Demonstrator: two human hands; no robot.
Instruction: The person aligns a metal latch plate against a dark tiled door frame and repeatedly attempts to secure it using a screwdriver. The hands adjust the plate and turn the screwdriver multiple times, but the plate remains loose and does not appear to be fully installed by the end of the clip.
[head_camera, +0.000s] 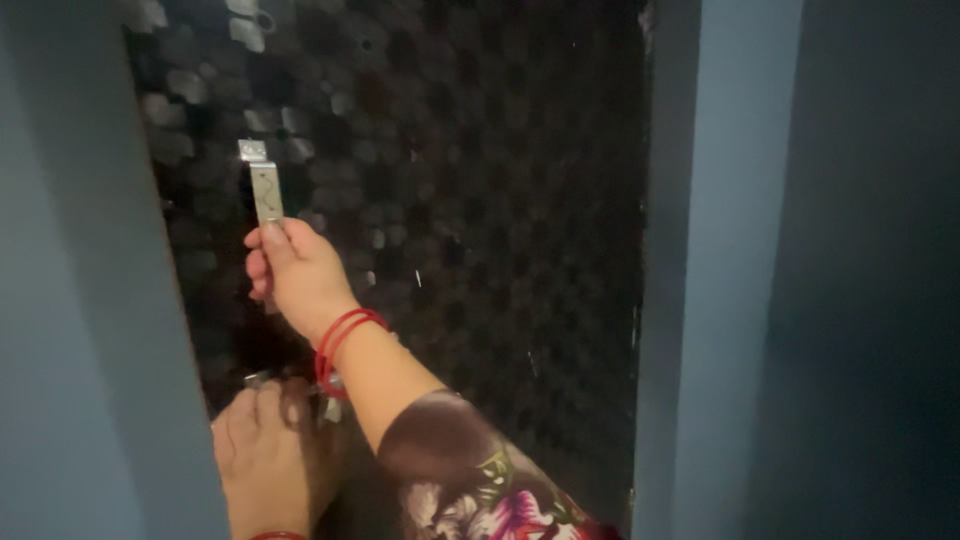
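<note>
My right hand (297, 272) reaches up from the lower right and grips the lower end of a flat silver metal strip (266, 190). The strip stands upright against a dark, shiny mosaic-tile wall (470, 200), with a small metal tab (252, 150) at its top. Red cord bracelets (340, 345) circle that wrist, and the sleeve is dark with flowers. My left hand (268, 455) is low against the same wall, fingers pointing up, fingertips at a small metal piece (255, 379). It is too dark to tell whether the fingers grip that piece.
The tiled panel sits recessed between a blue-grey wall on the left (80, 300) and a blue-grey upright post on the right (715, 270). A darker wall (870, 300) lies beyond the post. The light is dim.
</note>
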